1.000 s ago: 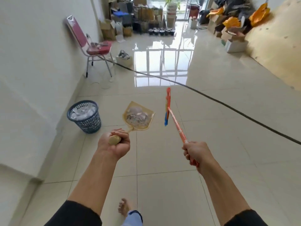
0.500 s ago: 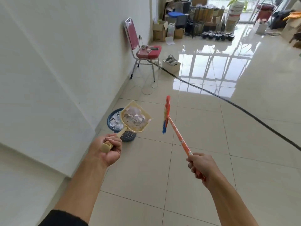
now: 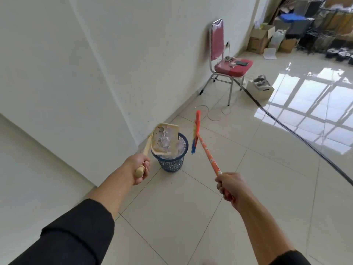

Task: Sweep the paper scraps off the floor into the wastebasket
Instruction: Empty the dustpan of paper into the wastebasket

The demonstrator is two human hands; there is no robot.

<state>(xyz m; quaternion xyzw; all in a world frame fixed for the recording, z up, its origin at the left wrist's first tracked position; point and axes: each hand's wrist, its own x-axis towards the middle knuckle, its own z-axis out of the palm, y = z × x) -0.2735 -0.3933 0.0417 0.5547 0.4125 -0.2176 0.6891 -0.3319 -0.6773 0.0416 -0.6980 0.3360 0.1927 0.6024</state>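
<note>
The paper scraps [image 3: 164, 139] are light, loose and crumpled. Expect them to slide and flutter at the slightest tilt or draught, so handle them only through the dustpan [image 3: 165, 139], never directly. They lie heaped in the pan, which you hold over the near rim of the wastebasket [image 3: 172, 161]. The basket stands on the floor [image 3: 191, 217] close to the wall [image 3: 95, 73] and already holds more scraps.

The dustpan is stiff, light plastic. Take hold near the end of its handle, as shown, for the most leverage when tipping.

Left hand [image 3: 140, 166]: your grip is closed around the cream handle, fingers wrapped fully, with the knob end protruding below the fist. The pan is tilted on its side above the basket.

Right hand [image 3: 232, 187]: your grip is closed around the lower part of the orange broom [image 3: 207, 155] stick. The bristle head hangs in the air just beside the basket, touching neither it nor the pan.

Judged step: emptying the pan. Rotate the left wrist slowly so the scraps drop inside the rim. A fast tip is likely to scatter them over the tiles.

Also present: a red chair [image 3: 229, 62], a black cable [image 3: 305, 142] and stacked boxes [image 3: 261, 39].
</note>
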